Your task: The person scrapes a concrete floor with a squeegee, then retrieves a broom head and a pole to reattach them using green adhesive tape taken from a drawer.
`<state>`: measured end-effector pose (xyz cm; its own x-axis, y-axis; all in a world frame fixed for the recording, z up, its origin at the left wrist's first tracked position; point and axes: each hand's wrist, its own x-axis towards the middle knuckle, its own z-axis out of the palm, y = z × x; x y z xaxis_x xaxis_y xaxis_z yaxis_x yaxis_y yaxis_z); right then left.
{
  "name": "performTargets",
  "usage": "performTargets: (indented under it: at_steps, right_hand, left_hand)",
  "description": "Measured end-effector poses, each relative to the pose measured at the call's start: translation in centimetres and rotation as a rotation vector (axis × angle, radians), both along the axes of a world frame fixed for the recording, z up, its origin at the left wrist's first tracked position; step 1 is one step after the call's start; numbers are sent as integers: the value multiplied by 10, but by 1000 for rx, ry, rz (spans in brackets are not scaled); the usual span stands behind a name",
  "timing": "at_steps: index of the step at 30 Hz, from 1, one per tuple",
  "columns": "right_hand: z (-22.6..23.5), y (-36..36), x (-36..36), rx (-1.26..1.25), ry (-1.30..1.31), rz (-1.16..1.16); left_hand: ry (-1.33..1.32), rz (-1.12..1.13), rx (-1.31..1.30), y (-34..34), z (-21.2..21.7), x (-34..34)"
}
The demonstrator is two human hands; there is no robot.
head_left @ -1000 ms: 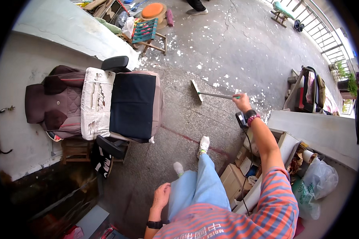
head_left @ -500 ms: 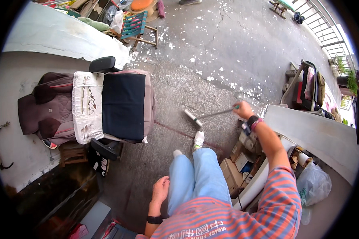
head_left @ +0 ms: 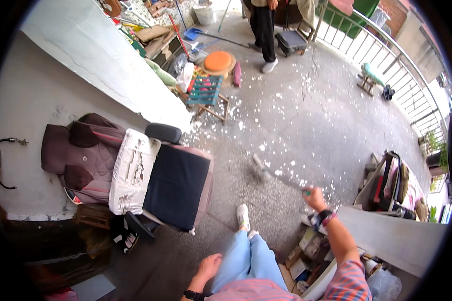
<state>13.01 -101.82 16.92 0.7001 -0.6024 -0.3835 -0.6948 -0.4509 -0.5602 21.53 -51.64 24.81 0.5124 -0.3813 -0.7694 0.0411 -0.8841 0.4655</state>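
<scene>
My right hand [head_left: 315,199] is closed round the green-tipped end of a brush [head_left: 257,161] with a long thin handle. Its pale, blurred head is down near the grey floor, among scattered white flecks [head_left: 285,163]. Beside my left thigh hangs my left hand [head_left: 209,266], its fingers loosely bent and holding nothing. My legs in light blue trousers [head_left: 243,256] and white shoes [head_left: 242,214] stand below the brush head.
A padded chair [head_left: 178,185] stands to my left by a low white wall [head_left: 115,55]. Boxes [head_left: 299,268] crowd the right. Farther off are a striped folding stool [head_left: 206,91], an orange-topped stool [head_left: 219,61], a folding chair [head_left: 386,188], a railing [head_left: 381,60] and another person [head_left: 263,35].
The view has tilted up, bringing the far floor and another person's legs into sight. The brush has swung forward toward the white flecks, still in my right hand. My feet have shifted.
</scene>
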Motion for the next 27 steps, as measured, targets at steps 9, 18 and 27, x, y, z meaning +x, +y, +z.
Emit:
performTargets:
  at_steps: [9,18,27]
  right_hand:
    - [-104,108,114,211,22,143]
    - [-91,-142,150,27,81,35]
    - [-23,-305,124,-178,46,-134]
  left_hand:
    - [-77,56,-63,-67,13,68]
    - [-9,103,9,-114,7,67]
    - [34,55,-69,-216,14,105]
